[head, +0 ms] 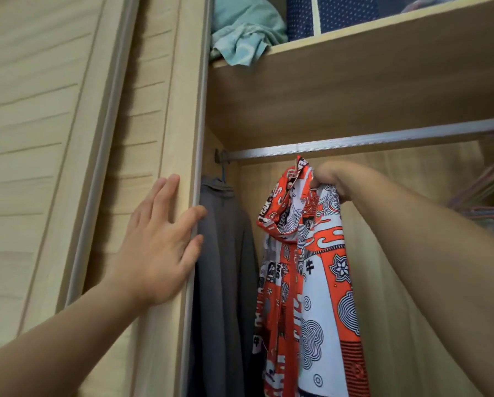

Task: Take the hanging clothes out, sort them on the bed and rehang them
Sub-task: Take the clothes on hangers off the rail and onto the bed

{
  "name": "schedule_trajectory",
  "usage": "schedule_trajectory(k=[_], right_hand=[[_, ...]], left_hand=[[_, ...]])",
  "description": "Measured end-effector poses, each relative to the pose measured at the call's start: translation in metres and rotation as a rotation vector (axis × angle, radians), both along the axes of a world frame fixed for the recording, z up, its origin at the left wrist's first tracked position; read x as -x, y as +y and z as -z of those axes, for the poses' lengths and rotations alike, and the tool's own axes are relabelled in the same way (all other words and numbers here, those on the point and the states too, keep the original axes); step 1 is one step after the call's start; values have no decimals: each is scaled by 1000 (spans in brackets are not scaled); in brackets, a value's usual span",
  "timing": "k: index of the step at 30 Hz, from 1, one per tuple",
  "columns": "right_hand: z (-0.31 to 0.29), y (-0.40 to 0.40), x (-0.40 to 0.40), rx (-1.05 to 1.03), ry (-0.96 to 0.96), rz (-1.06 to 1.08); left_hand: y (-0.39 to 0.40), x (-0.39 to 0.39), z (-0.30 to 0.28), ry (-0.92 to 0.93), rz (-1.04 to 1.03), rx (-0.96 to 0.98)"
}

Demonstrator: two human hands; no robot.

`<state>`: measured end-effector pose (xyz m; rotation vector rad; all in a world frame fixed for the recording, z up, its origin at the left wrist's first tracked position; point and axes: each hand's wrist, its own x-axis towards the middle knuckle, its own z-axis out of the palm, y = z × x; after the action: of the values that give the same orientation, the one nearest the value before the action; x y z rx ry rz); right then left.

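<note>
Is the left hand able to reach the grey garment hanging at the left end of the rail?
Probably yes. The left hand rests flat on the wooden sliding door's edge, fingertips beside the grey garment; nothing lies between them. The right hand grips the red patterned shirt farther right.

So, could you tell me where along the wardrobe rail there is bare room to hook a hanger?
The rail is bare between the grey garment at its left end and the hangers at the right edge. The right hand holds the patterned shirt just below that stretch. Both ends are crowded.
</note>
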<state>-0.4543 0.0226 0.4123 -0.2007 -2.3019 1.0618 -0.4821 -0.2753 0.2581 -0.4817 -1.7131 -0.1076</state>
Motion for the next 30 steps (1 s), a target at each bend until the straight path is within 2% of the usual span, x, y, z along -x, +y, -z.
schedule_trajectory(k=[4,9,11,14,17,21,23,25,27,28,30], right_hand=[[2,30,-16,5,84,119],[4,86,-50,-60,37,303],[4,97,-55,-140,29,380],[0,99,-56,-281,80,444],[-2,88,-58,-400,99,488],[-1,82,-52,-472,107,483],[3,85,-49,-474,127,472],[7,88,-49,-455,140,447],[9,94,-48,-407,152,411],[8,96,-48,-382,152,394],[5,101,-47,-356,147,350]], left_hand=[[-1,2,1,6,3,4],[6,-11,-1,27,-37,9],[13,-21,-5,117,-145,98],[35,-30,-12,166,-257,361],[75,-33,-16,-53,-296,451],[113,-15,-48,-415,-694,245],[120,0,-64,-488,-769,145],[121,18,-74,-615,-627,-113],[121,31,-78,-643,-295,-444],[121,32,-84,-590,-157,-594],[121,36,-93,-540,-104,-663]])
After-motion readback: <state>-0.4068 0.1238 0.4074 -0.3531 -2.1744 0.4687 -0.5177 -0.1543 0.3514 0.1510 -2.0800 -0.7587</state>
